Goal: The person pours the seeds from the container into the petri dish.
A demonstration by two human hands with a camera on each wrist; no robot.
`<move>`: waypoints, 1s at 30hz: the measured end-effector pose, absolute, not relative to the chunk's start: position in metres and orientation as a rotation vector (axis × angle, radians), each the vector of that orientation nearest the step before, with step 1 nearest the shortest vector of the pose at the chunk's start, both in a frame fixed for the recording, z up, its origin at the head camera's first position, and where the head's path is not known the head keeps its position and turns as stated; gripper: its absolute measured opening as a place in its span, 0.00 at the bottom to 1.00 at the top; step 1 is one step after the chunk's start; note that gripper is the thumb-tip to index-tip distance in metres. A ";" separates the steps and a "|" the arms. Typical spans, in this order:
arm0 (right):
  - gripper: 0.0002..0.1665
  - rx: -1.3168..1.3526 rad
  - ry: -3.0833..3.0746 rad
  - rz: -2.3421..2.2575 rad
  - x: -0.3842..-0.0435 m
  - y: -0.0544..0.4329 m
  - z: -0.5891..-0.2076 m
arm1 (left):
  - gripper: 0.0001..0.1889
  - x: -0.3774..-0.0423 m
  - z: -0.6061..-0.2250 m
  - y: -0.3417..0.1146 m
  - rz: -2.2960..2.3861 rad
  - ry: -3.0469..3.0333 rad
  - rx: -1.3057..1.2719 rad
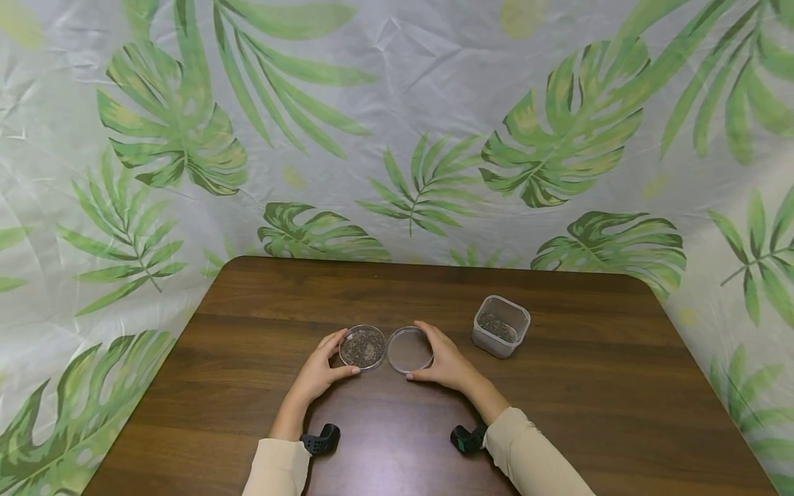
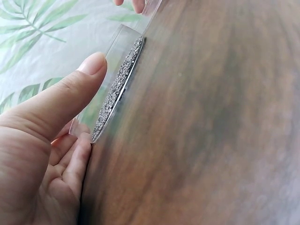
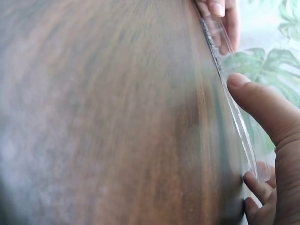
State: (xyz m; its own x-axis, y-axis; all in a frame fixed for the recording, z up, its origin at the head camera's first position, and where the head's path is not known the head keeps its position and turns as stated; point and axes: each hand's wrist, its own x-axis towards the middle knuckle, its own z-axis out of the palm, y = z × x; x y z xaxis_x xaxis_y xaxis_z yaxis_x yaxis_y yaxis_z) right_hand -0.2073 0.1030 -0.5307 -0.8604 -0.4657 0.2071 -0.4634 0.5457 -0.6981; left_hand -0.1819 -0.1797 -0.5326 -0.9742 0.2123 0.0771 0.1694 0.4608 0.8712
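A round transparent petri dish (image 1: 362, 348) with a layer of grey-black granules lies left of the table's middle. My left hand (image 1: 318, 372) holds it, thumb on the near side and fingers round the far left side. Right beside it lies a second shallow round transparent dish or lid (image 1: 410, 350), with no granules visible in it. My right hand (image 1: 448, 359) grips this one from the right, thumb at the near edge and fingers at the far edge. The two rims sit touching or almost touching. From the left wrist, the granules (image 2: 117, 89) show through the dish's side wall.
A squarish translucent plastic tub (image 1: 501, 326) with some similar granules on its bottom stands to the right of my right hand. The brown wooden table (image 1: 589, 386) ends at the back against a leaf-patterned sheet (image 1: 434, 89). Each wrist wears a black band (image 1: 321, 439).
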 end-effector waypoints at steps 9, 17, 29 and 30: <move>0.60 -0.778 2.749 -1.252 -0.207 0.101 -0.523 | 0.43 -0.182 -0.532 -0.179 1.593 2.655 0.358; 0.62 -0.798 2.760 -1.282 -0.206 0.096 -0.516 | 0.43 -0.182 -0.531 -0.179 1.615 2.647 0.357; 0.63 -0.783 2.726 -1.336 -0.205 0.087 -0.511 | 0.43 -0.178 -0.524 -0.177 1.590 2.652 0.359; 0.63 -0.783 2.726 -1.336 -0.205 0.086 -0.510 | 0.43 -0.178 -0.524 -0.177 1.598 2.653 0.367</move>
